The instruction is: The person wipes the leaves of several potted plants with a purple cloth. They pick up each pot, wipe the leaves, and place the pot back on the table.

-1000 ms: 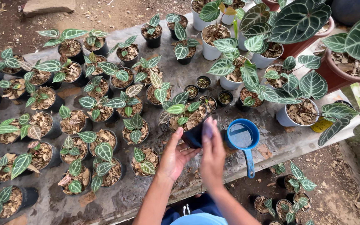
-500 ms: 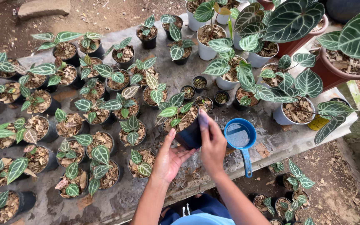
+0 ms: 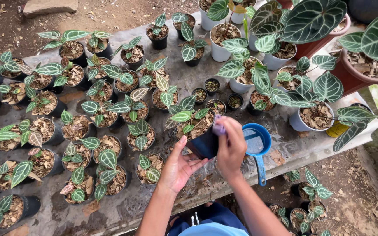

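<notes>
My left hand (image 3: pixel 181 167) cradles the bottom of a black plastic pot (image 3: pixel 205 143) tilted toward me over the table edge. The pot holds a small plant with dark green, white-veined leaves (image 3: pixel 184 116) in brown chipped mulch. My right hand (image 3: pixel 230 146) presses a small purple cloth or sponge (image 3: pixel 218 126) against the pot's upper side. A blue water dipper (image 3: pixel 255 142) with a long handle sits on the table just right of my right hand.
A grey table (image 3: pixel 197 74) is crowded with several black pots of veined-leaf seedlings (image 3: pixel 106 159). White pots (image 3: pixel 222 46) and terracotta pots with large leaves (image 3: pixel 359 74) stand at the back right. More small pots (image 3: pixel 309 199) sit on the dirt ground below.
My hands lifted the black pot off the table and tilted it toward me. The right hand moved up onto the pot's side with the purple cloth.
</notes>
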